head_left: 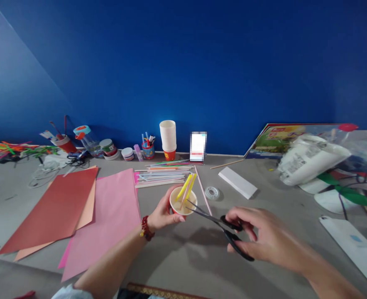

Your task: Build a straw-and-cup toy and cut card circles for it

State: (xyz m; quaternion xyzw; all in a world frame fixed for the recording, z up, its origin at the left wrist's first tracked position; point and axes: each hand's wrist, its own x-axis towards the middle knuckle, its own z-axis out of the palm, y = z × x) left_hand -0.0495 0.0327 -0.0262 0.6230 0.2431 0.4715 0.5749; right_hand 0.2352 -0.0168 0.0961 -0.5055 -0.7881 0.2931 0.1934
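Note:
My left hand [167,212] is wrapped round a paper cup [177,209], white inside and red outside, tilted toward me. Several yellow and pale pink straw pieces [186,189] stand in the cup and lean to the right. In my right hand [258,230] is a pair of scissors [225,224] with black handles. The blades are parted, and their tips reach over the cup's rim. From this view I cannot tell whether the blades touch the cup. A roll of clear tape [212,193] and a long pale pink straw [203,191] lie just beyond the scissors.
Several straws [161,177] lie behind the cup. Red paper [55,207] and pink paper [108,216] spread on the left. A stack of paper cups [168,137], a phone-like screen [198,146] and a pen cup [148,150] stand by the blue wall. Plastic-wrapped white cups [311,160] lie right.

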